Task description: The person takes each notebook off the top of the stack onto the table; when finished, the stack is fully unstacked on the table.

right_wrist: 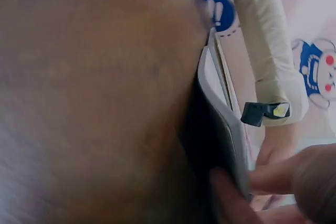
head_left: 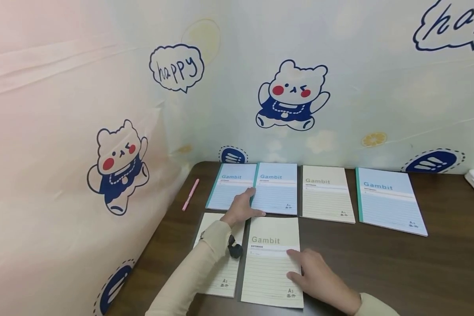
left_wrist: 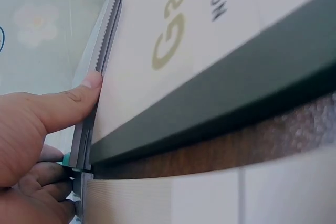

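Note:
Two rows of "Gambit" notebooks lie on a dark wooden table [head_left: 379, 263]. My left hand [head_left: 243, 207] rests with straight fingers where two blue notebooks [head_left: 278, 193] meet at the back left. Its thumb [left_wrist: 79, 100] lies against stacked notebook edges in the left wrist view. My right hand [head_left: 312, 272] pinches the right edge of the front beige notebook [head_left: 270, 263]. In the right wrist view that edge [right_wrist: 231, 129] is lifted, with one finger [right_wrist: 226, 192] under it.
Another beige notebook [head_left: 327, 193] and a blue one [head_left: 389, 199] lie at the back right. A second front beige notebook [head_left: 221, 272] sits partly under my left sleeve [head_left: 197, 272]. A pink pen [head_left: 190, 194] lies at the left. A patterned curtain [head_left: 83, 131] closes the left and back.

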A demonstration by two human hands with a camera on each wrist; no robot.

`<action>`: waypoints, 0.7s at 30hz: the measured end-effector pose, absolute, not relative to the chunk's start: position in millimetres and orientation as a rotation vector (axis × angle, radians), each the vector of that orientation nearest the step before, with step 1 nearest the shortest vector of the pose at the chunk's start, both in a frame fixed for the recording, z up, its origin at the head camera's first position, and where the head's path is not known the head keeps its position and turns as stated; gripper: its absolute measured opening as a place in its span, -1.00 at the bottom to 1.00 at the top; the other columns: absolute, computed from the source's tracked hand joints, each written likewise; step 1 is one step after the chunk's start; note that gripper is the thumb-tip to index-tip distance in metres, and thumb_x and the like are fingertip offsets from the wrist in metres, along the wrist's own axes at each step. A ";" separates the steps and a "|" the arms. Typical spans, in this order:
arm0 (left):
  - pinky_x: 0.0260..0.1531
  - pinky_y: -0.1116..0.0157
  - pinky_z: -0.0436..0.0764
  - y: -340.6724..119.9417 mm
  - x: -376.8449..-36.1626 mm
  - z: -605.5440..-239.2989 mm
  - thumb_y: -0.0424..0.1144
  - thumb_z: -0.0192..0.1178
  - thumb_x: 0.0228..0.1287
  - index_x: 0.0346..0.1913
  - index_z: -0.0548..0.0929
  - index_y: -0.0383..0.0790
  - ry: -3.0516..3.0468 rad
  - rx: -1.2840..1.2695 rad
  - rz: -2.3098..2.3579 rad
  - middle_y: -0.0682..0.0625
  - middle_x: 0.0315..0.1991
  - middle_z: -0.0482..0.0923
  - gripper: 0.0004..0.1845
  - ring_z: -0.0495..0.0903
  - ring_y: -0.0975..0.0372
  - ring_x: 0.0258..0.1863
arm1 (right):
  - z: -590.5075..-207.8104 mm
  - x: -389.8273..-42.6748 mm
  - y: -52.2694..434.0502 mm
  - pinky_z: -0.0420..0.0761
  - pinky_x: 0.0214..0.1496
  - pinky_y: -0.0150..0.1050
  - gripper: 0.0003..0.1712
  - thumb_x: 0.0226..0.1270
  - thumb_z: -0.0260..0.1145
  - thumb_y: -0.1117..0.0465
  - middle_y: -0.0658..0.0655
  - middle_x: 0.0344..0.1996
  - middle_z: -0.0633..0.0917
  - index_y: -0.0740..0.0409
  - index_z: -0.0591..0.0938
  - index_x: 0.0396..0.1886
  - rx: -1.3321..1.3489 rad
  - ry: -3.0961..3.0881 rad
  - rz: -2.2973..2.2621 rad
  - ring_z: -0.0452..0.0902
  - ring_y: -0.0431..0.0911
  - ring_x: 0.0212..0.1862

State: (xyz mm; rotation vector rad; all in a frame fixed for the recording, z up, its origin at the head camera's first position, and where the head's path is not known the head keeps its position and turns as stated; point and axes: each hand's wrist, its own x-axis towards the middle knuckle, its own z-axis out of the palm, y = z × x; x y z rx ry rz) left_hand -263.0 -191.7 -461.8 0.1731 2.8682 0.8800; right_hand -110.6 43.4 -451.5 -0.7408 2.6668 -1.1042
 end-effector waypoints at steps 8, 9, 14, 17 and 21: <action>0.47 0.11 0.18 -194.5 -263.4 -458.1 -0.09 0.51 -0.01 0.48 0.17 -0.27 2.876 0.179 0.873 -0.16 0.51 0.11 0.03 0.10 0.02 0.50 | -442.8 -115.9 37.9 0.50 -0.55 -0.25 -0.53 0.08 0.47 0.23 0.15 -0.44 0.62 0.35 0.58 -0.03 -0.899 2.699 -0.823 0.41 -0.16 -0.45; 0.47 0.11 0.18 -194.5 -263.6 -458.2 -0.09 0.51 -0.01 0.48 0.17 -0.27 2.875 0.176 0.871 -0.16 0.51 0.11 0.03 0.10 0.02 0.51 | -440.2 -117.2 38.2 0.50 -0.55 -0.25 -0.53 0.08 0.47 0.22 0.15 -0.44 0.63 0.33 0.59 -0.02 -0.900 2.700 -0.788 0.41 -0.17 -0.45; 0.46 0.12 0.20 -194.8 -263.6 -459.2 -0.09 0.51 -0.01 0.48 0.15 -0.25 2.878 0.157 0.852 -0.15 0.51 0.10 0.04 0.10 0.03 0.51 | -419.6 -143.1 38.2 0.43 -0.65 -0.32 -0.49 0.14 0.42 0.18 0.07 -0.59 0.56 0.31 0.60 0.08 -0.824 2.762 -0.771 0.36 -0.19 -0.63; 0.46 0.13 0.19 -194.0 -262.5 -459.3 -0.09 0.50 -0.01 0.49 0.14 -0.26 2.878 0.161 0.849 -0.14 0.51 0.09 0.04 0.10 0.04 0.51 | -411.6 -183.9 39.1 0.65 -0.43 -0.16 -0.48 0.23 0.37 0.16 0.22 -0.42 0.70 0.37 0.56 0.12 -0.736 2.841 -0.819 0.61 -0.01 -0.47; 0.46 0.12 0.19 -190.9 -260.8 -460.7 -0.09 0.50 0.00 0.49 0.14 -0.27 2.871 0.184 0.867 -0.15 0.51 0.09 0.04 0.09 0.04 0.51 | -416.9 -244.3 40.5 0.64 -0.02 0.07 -0.43 0.30 0.31 0.11 0.40 -0.05 0.68 0.45 0.50 0.15 -0.545 2.885 -0.799 0.66 0.15 -0.09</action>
